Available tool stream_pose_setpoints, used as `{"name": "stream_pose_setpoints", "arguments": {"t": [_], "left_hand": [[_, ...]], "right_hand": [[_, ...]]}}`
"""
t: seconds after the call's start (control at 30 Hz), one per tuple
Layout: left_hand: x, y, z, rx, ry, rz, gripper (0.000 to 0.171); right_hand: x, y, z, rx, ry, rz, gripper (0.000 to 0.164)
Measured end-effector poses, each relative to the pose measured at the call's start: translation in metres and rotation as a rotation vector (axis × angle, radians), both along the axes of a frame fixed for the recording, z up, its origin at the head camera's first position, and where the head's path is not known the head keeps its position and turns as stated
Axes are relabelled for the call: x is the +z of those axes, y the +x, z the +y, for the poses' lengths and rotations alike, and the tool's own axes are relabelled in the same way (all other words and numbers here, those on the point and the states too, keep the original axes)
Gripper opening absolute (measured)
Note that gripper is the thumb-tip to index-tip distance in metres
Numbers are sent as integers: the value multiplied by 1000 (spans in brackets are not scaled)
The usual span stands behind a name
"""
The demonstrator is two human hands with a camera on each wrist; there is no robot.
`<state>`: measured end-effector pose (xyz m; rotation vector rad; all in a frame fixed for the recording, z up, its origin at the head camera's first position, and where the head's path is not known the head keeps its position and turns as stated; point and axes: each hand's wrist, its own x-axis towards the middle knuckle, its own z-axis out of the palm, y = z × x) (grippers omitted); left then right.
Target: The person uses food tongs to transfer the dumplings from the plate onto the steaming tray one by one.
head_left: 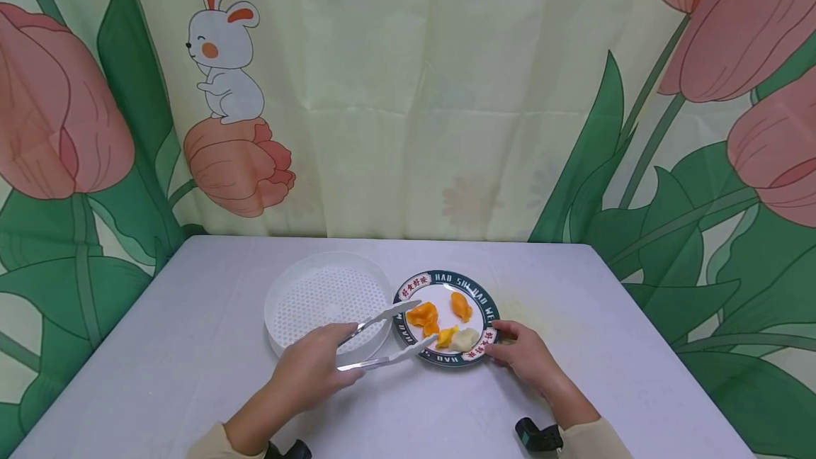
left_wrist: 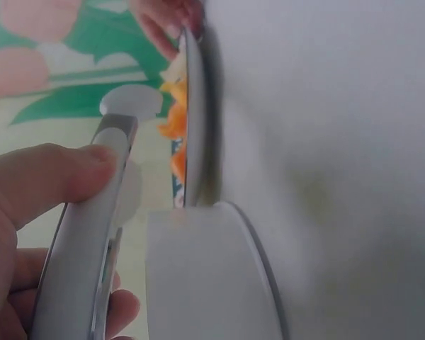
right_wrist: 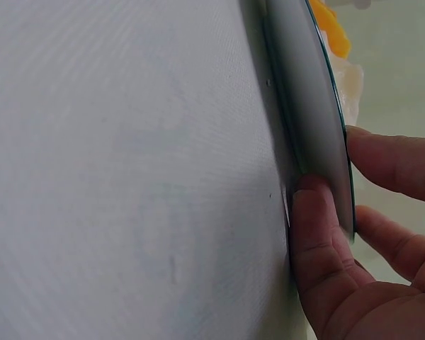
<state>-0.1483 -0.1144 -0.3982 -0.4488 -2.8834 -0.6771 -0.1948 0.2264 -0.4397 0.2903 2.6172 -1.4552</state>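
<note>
My left hand (head_left: 319,367) grips a pair of tongs (head_left: 389,358) whose white-tipped arms are spread apart over the left side of a plate. The round plate (head_left: 450,279) has a dark green patterned rim with lettering. Several orange and yellow pieces (head_left: 423,317) and one pale piece (head_left: 465,340) lie on it; they look like dumplings, though I cannot tell for sure. At the plate's right edge, my right hand (head_left: 525,356) pinches the rim, with fingers above and below it in the right wrist view. Nothing is between the tongs' tips.
A round white tray (head_left: 275,317) with a perforated base stands to the left of the plate, close beside it, partly behind my left hand. Both rest on a white-covered table (head_left: 159,374). Behind the table hangs a curtain (head_left: 382,91) with tulips and a rabbit.
</note>
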Motion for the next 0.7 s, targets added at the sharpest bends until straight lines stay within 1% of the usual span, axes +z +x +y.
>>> {"name": "stream_pose_setpoints", "arguments": {"t": [0.07, 0.17, 0.47, 0.7], "left_hand": [[0, 0, 3, 8, -9, -23, 62], [0, 0, 7, 10, -17, -33, 62], [-3, 0, 15, 12, -32, -28, 62], [-4, 0, 19, 5, -54, -12, 60]], "right_hand": [[0, 0, 0, 1, 3, -1, 57], [0, 0, 0, 2, 8, 0, 57], [1, 0, 0, -2, 7, -11, 58], [2, 0, 0, -1, -1, -13, 59]]}}
